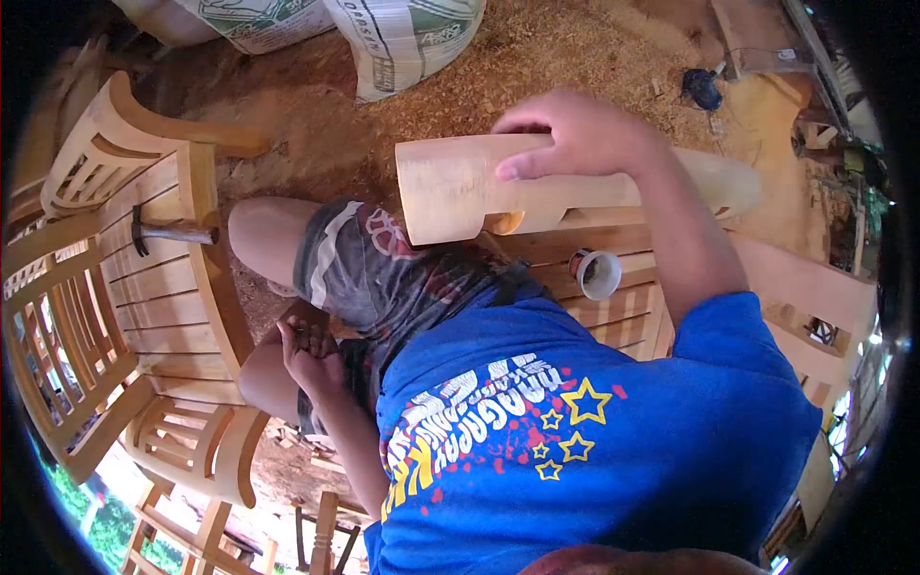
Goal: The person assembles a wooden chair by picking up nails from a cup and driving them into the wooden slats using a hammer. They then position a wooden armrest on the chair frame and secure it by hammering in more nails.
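My right hand [565, 144] lies over the broad, pale wooden armrest [446, 192] of the slatted bench I sit on. Its thumb rests on top, and the fingers curl over the far edge. Down by my knees, my left hand [311, 355] is closed with bent fingers, partly in shadow. Whether it holds anything is hidden. A white cup [600, 276] stands on the bench slats beside my hip, under the armrest. Across from me, a hammer [172, 233] with a wooden handle lies on the seat of another wooden bench [158, 287].
White printed sacks [407, 43] stand on the ground, which is covered in sawdust [546, 57]. A dark object [702, 88] lies beyond the armrest. A smaller slatted wooden piece [192, 441] and more wooden furniture parts [321, 527] are past my left side.
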### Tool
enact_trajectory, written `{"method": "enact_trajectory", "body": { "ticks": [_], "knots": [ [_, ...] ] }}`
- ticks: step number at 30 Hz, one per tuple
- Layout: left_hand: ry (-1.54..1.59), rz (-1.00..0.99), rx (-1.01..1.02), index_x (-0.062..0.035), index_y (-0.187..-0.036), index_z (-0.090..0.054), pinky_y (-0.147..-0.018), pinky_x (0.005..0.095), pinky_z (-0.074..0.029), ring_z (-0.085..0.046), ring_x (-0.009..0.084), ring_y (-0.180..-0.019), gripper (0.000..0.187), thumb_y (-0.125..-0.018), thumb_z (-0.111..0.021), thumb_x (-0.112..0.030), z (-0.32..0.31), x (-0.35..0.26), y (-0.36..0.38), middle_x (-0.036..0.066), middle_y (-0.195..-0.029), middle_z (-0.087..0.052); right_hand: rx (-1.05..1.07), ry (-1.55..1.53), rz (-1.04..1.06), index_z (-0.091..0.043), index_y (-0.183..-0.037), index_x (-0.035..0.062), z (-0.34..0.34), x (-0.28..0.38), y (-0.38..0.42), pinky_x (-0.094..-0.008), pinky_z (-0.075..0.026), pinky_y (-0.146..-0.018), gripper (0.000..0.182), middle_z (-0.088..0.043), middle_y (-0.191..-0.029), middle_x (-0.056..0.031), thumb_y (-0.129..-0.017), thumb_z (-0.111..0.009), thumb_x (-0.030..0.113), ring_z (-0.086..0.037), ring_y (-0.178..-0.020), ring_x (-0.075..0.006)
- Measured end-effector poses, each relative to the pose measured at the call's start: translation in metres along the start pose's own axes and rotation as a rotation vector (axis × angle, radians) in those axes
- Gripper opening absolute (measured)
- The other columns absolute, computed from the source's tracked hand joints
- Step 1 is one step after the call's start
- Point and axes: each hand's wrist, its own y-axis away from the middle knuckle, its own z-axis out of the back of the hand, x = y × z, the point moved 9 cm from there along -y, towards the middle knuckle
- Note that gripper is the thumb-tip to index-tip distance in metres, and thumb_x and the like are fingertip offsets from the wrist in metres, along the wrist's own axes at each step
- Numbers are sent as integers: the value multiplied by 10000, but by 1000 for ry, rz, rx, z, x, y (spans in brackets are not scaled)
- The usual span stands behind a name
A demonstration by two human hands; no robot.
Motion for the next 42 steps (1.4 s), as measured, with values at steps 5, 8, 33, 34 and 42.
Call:
{"method": "enact_trajectory", "body": {
  "ticks": [5,8,33,34,42],
  "knots": [
    [17,2,-50,-82,-1009,-644,-446,232,-256,-310,56,-515,301,-1106,-534,-344,15,12,4,-49,-686,-433,226,32,-172,-738,-1046,-20,-20,4,-12,-364,-518,-746,635,-676,-801,-125,-945,-672,603,-631,-772,-211],
    [-5,-32,-212,-72,-1019,-645,-449,230,-255,-313,62,-514,302,-1105,-536,-340,2,9,11,-45,-691,-438,197,-39,-173,-743,-1023,-23,-19,-2,-15,-347,-507,-724,610,-671,-774,-91,-958,-665,579,-588,-737,-179],
    [-26,33,-139,-69,-1045,-658,-447,234,-256,-317,66,-509,319,-1105,-531,-355,28,16,-1,-54,-654,-390,245,147,-148,-668,-1191,10,-27,16,-6,-466,-549,-873,816,-721,-1063,-219,-660,-877,594,-697,-1032,-383],
    [-52,32,-176,-70,-1045,-657,-446,234,-256,-315,65,-508,319,-1105,-531,-357,25,16,1,-57,-654,-387,201,210,-171,-664,-1185,20,-28,16,-5,-482,-550,-869,834,-720,-1065,-217,-638,-881,611,-693,-1031,-402],
    [-36,84,-114,-95,-1033,-651,-438,234,-247,-299,56,-495,310,-1109,-521,-366,16,23,-8,-78,-633,-355,86,301,-299,-656,-1152,55,-23,18,6,-516,-558,-856,894,-728,-1058,-192,-572,-871,701,-704,-1008,-403]
  ]
}}
